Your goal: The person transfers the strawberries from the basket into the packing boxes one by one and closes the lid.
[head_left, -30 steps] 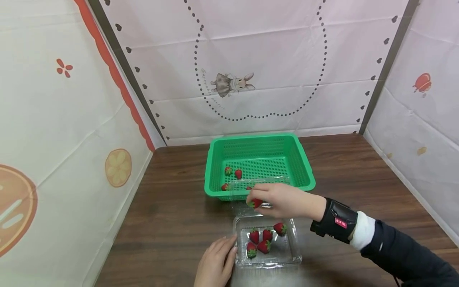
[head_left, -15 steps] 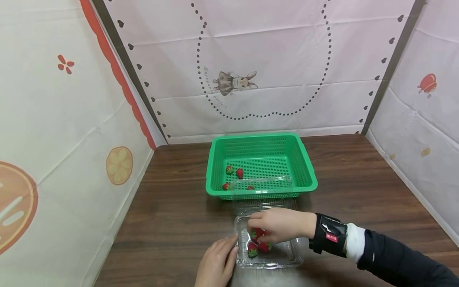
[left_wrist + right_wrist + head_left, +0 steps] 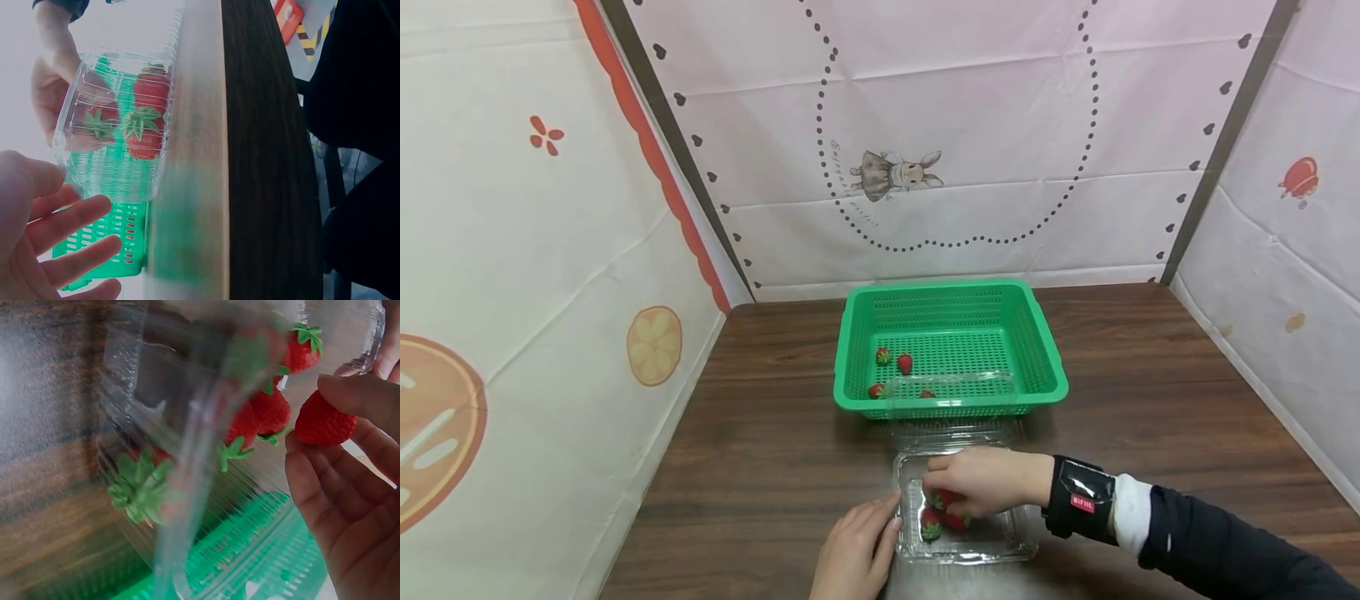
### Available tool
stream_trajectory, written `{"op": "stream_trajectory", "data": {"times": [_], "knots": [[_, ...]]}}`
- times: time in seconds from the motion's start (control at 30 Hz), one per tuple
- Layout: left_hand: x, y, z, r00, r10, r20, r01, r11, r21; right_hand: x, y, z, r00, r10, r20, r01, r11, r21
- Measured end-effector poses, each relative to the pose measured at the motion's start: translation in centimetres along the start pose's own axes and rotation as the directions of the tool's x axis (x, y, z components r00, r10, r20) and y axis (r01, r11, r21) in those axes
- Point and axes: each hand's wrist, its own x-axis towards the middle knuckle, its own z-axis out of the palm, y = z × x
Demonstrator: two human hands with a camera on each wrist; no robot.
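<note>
near the front edge of the desk, a little right of its middle, i see the clear plastic box with its lid open toward the green basket. inside the box lie some strawberries; from the head view i can count only two or three, because my right hand covers the others.

the right hand reaches down into the box and its fingers are curled around one strawberry. in the right wrist view this berry sits between the thumb and the fingertips, apart from the other berries in the box.

my left hand rests at the left wall of the box, with the fingers relaxed and nearly straight. the fingertips touch the plastic, or are just beside it; i cannot tell which. in the left wrist view the fingers are spread and hold nothing.

behind the box, near the middle of the desk, stands the green basket. four more berries lie in its front left part, and the open lid leans against its front rim.
</note>
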Motion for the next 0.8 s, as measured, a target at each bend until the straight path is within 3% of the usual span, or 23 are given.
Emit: {"op": "stream_trajectory", "data": {"times": [0.8], "knots": [[0.06,-0.2,0.14,1.0,0.001,0.014,-0.001,1.0,0.005,0.17,-0.13,0.94,1.0,0.018,0.003,-0.017,0.999,-0.052]]}}
